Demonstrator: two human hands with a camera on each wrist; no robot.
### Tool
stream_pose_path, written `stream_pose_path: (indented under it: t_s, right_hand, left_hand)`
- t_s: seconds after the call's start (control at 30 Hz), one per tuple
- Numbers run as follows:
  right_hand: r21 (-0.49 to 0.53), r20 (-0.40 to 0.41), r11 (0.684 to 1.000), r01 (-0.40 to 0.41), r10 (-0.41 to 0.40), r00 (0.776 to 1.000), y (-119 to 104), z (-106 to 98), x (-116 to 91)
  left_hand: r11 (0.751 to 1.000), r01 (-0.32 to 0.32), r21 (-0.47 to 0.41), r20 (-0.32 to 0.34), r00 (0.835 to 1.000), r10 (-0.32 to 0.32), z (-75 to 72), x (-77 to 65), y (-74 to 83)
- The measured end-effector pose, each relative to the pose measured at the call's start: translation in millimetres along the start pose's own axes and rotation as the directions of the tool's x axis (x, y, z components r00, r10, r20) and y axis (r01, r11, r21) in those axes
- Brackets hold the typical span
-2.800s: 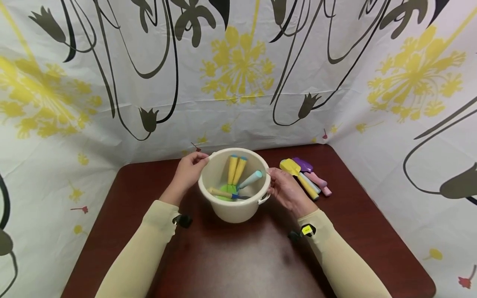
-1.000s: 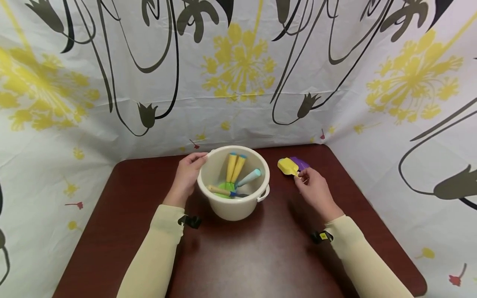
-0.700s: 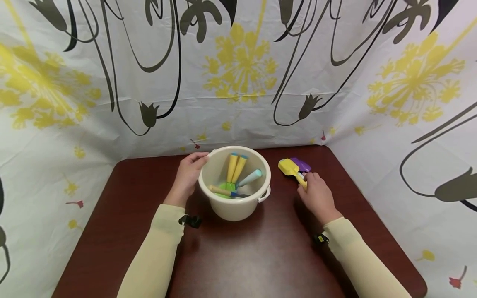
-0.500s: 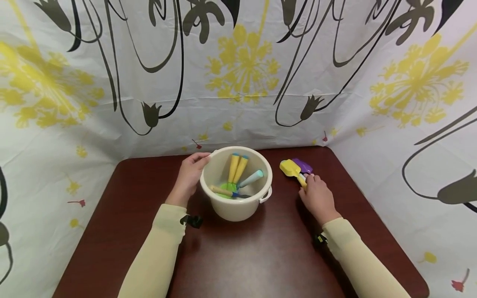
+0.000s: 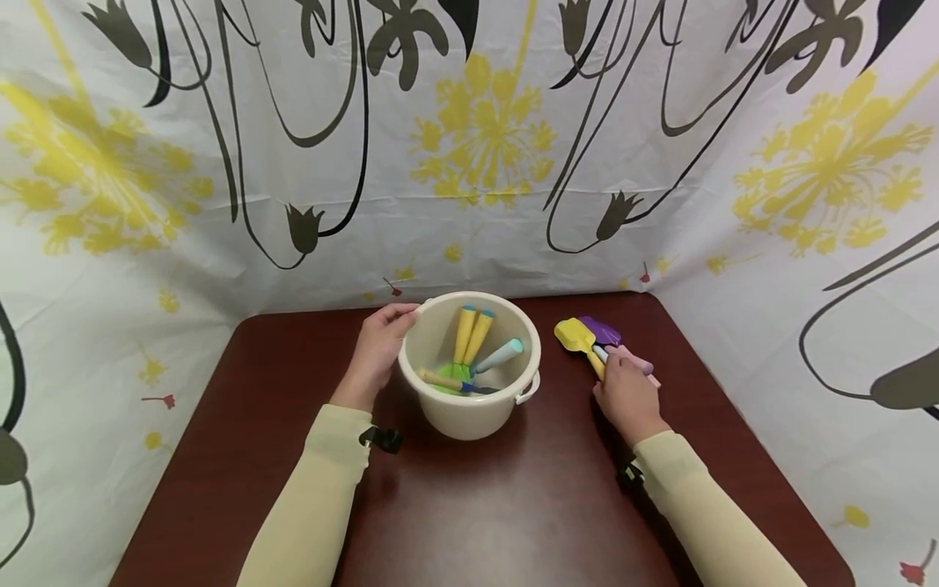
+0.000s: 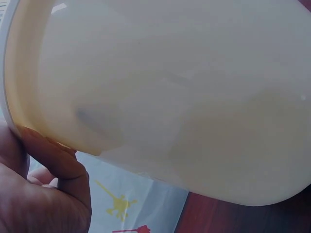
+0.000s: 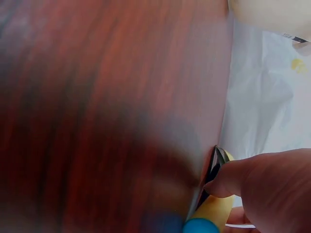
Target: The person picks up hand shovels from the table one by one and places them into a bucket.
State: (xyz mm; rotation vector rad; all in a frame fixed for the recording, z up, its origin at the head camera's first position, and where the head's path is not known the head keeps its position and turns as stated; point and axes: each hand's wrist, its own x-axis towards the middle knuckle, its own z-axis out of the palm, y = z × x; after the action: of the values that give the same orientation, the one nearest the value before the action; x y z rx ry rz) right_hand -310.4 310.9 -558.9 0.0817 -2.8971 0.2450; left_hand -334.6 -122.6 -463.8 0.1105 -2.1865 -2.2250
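A cream bucket (image 5: 469,417) stands on the table, holding two yellow-handled tools (image 5: 473,334), a light-blue-handled one and a short tool with a dark blade. My left hand (image 5: 377,342) pinches its left rim; the left wrist view shows thumb and fingers on that rim (image 6: 13,104). To the bucket's right, my right hand (image 5: 629,399) grips the handle of a small yellow shovel (image 5: 575,334). In the right wrist view, my thumb presses the yellow handle (image 7: 214,211), beside a dark strip of unclear kind. My palm hides the handle's end in the head view.
Beside the yellow shovel lie a purple tool head (image 5: 601,329), pink handles (image 5: 637,360) and a light blue handle (image 5: 600,354). A patterned white sheet (image 5: 491,244) hangs behind and around the dark red table (image 5: 469,522). The bucket's handle joint (image 5: 530,390) juts out right.
My right hand has left the bucket's right rim and gone right to the yellow shovel, its fingers closing round the handle. My left hand has stayed on the rim.
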Motion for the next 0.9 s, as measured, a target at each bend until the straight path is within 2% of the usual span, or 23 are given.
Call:
stream_pose_path:
  t_s: [0.3, 0.57, 0.9]
  right_hand:
    - [0.001, 0.009, 1.000, -0.020, 0.020, 1.000, -1.1, -4.3, -0.8]
    - [0.054, 0.056, 0.996, -0.065, 0.062, 0.997, -3.5, -9.4, -0.8]
    - [0.102, -0.038, 0.994, -0.035, 0.039, 0.998, -6.8, -16.0, 0.7]
  left_hand:
    - [1.000, -0.013, -0.009, 0.016, 1.000, 0.014, -0.5, -0.3, 1.6]
    - [1.000, -0.004, -0.007, 0.021, 1.000, 0.004, -0.1, 0.2, 0.8]
    - [1.000, 0.004, -0.008, 0.023, 1.000, -0.004, -2.0, -1.0, 0.5]
